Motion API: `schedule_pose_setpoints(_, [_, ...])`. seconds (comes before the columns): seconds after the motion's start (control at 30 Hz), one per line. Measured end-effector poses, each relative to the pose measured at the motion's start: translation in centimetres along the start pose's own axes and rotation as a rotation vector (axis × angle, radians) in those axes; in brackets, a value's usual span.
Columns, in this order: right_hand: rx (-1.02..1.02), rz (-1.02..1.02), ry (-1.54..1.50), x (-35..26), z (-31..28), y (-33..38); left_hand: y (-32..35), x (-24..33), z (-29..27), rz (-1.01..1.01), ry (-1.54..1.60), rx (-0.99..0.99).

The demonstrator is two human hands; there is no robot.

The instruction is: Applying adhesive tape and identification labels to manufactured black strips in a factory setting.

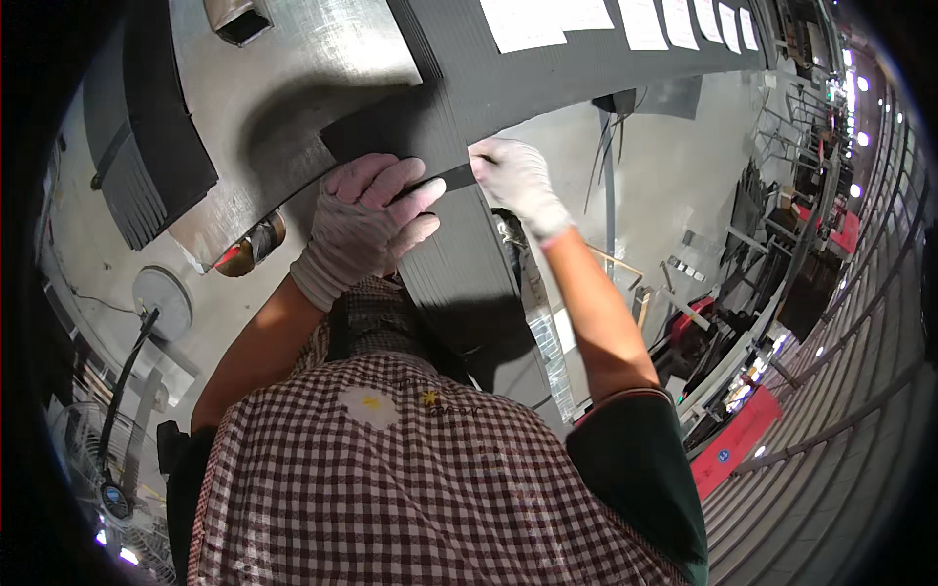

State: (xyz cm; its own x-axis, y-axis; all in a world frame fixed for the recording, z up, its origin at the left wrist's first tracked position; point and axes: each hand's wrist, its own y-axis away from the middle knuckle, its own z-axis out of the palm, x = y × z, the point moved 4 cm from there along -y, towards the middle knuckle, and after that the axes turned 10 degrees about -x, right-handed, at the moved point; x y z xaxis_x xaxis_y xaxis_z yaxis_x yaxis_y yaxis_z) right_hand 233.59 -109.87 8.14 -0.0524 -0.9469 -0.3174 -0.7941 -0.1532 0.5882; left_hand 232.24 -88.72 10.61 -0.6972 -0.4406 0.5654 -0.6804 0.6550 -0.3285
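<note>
A long stack of dark grey, thin-edged sheets point(459, 256) runs from the metal table down toward my lap. My left hand point(366, 220), in a whitish glove with pinkish patches, has its fingers bent over the stack's left side. Across the stack lies a narrow black band point(455, 179), reaching from the left fingertips to the right hand. My right hand point(518, 181), also gloved, is closed in a pinch at the band's right end. The undersides of both hands are hidden, and the left thumb is only partly visible.
The shiny metal table point(293, 49) carries a rectangular metal tube point(237, 20). More dark sheets point(156, 146) hang over its left edge. White papers point(523, 21) lie on a dark surface at the top. A round grey base point(163, 303) stands on the floor at left.
</note>
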Motion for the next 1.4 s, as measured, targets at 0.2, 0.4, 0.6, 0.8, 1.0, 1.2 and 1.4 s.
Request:
schedule_pose_setpoints(0.2, [-0.006,-0.082,-0.765,4.1,7.5,-3.2,0.0,0.5,-0.4,-0.028,-0.098,-0.08])
schedule_pose_setpoints(0.4, [-0.133,-0.419,-1.106,4.0,7.1,-3.5,-1.1,1.1,0.0,0.018,-0.118,-0.083])
schedule_pose_setpoints(0.6, [-0.17,-0.084,-0.663,5.6,6.8,-5.0,-1.5,1.4,-1.3,-0.014,-0.099,-0.201])
schedule_pose_setpoints(0.8, [0.105,-0.114,-1.071,9.5,2.1,3.6,-6.5,-5.0,-9.6,-0.448,-0.147,0.485])
schedule_pose_setpoints(1.0, [-0.042,-0.247,-1.885,9.5,2.7,15.1,-8.7,-20.7,-12.1,-0.868,0.528,0.433])
schedule_pose_setpoints(1.2, [0.292,-0.126,-1.971,11.6,6.6,20.5,-11.3,-18.4,-6.8,-0.814,0.463,0.414])
schedule_pose_setpoints(1.4, [0.246,0.063,-1.699,9.8,7.4,22.5,-14.6,-16.2,-6.9,-0.736,0.6,0.353])
